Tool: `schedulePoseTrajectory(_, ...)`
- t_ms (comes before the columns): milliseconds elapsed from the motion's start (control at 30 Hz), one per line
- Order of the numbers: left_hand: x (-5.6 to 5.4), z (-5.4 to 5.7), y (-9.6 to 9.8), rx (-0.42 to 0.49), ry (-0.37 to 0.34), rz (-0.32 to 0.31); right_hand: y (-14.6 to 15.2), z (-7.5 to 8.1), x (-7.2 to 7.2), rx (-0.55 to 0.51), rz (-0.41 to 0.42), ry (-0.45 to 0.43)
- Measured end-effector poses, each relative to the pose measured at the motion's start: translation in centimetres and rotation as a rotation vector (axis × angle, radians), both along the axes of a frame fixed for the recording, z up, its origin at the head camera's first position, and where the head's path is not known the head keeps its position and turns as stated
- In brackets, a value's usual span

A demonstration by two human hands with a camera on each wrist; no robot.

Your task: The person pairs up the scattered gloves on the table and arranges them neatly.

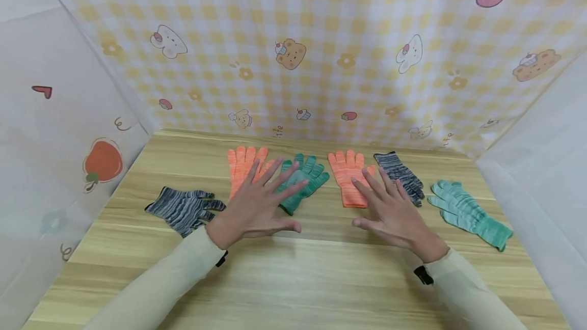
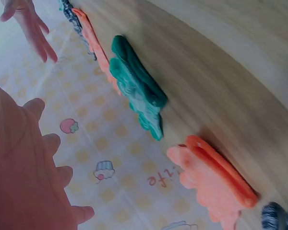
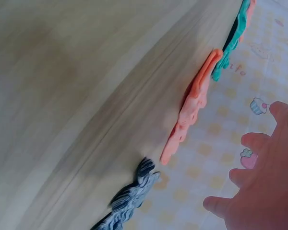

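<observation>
My left hand [image 1: 257,207], fingers spread, hovers over the table and overlaps an orange glove [image 1: 237,169] and a green glove [image 1: 313,181] in the head view. To its left lies a black-and-grey striped glove [image 1: 178,210], partly behind the wrist. My right hand [image 1: 395,214], also spread, is held above the table near a second orange glove [image 1: 345,172]. Beyond its fingers rests another black-and-grey glove [image 1: 395,168], and to the right a lighter green glove [image 1: 469,209] lies slanted. Both palms hold nothing. Both wrist views show the gloves lying flat, below the raised fingers.
The gloves lie in a loose row on a wooden table [image 1: 316,279]. A yellow-checked cloth [image 1: 321,85] with cartoon prints hangs behind it. White sheets enclose the left side [image 1: 50,167] and the right side [image 1: 550,152].
</observation>
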State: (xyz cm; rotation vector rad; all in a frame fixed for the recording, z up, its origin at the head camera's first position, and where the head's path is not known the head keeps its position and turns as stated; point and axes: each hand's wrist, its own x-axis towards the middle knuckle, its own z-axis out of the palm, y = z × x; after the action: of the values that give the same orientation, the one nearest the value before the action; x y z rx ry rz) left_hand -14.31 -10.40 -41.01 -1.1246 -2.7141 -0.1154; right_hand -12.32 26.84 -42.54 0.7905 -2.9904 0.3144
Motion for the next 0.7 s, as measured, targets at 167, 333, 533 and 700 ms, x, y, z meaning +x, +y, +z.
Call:
schedulePoseTrajectory(167, -0.1, -0.3, -0.9, 0.018, -0.050, 0.024, 0.6, -0.1, -0.1, 0.007, -0.014, 0.009)
schedulePoseTrajectory(333, 0.0, -0.4, -1.8, 0.029, -0.070, 0.047, 1.4, -0.2, 0.1, 0.002, -0.033, 0.012)
schedulePoseTrajectory(533, 0.0, -0.7, -2.8, 0.044, -0.068, 0.054, 2.5, -0.5, 0.3, 0.011, -0.053, 0.013)
schedulePoseTrajectory(700, -0.3, -1.1, -3.9, 0.032, 0.000, 0.057, 3.6, -0.5, 0.3, 0.017, -0.049, 0.020)
